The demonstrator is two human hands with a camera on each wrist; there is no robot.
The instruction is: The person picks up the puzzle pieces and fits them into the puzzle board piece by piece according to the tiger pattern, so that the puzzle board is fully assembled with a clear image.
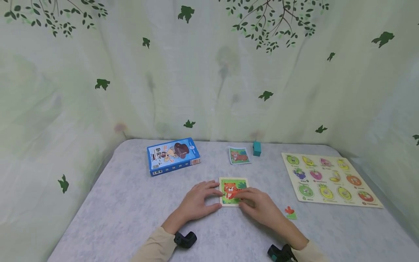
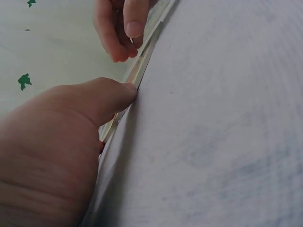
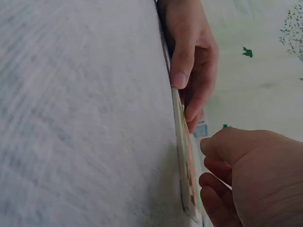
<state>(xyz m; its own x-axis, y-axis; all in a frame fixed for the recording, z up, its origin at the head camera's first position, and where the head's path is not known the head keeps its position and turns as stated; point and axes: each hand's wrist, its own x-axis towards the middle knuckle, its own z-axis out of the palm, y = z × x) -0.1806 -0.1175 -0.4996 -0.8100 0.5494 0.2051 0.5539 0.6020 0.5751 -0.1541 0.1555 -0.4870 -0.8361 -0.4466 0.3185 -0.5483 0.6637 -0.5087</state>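
Observation:
A small square tiger puzzle (image 1: 225, 202), with a pale border and an orange tiger on green, lies flat on the table. My left hand (image 1: 201, 200) rests at its left side, the thumb touching the edge near the lower corner and the fingers spread along it. Over the puzzle's right part is my right hand (image 1: 260, 205), its fingers bent loosely above the picture. Both wrist views show gaps under the right fingertips, and I see nothing held there. Right of that hand lies a loose puzzle piece (image 1: 290, 212), red and green.
A blue game box (image 1: 173, 156) lies at the back left. Behind the puzzle are an animal picture card (image 1: 239, 155) and a teal block (image 1: 256, 149). On the right lies a fruit puzzle board (image 1: 332, 180). A leaf-printed curtain (image 1: 209, 72) hangs behind the table.

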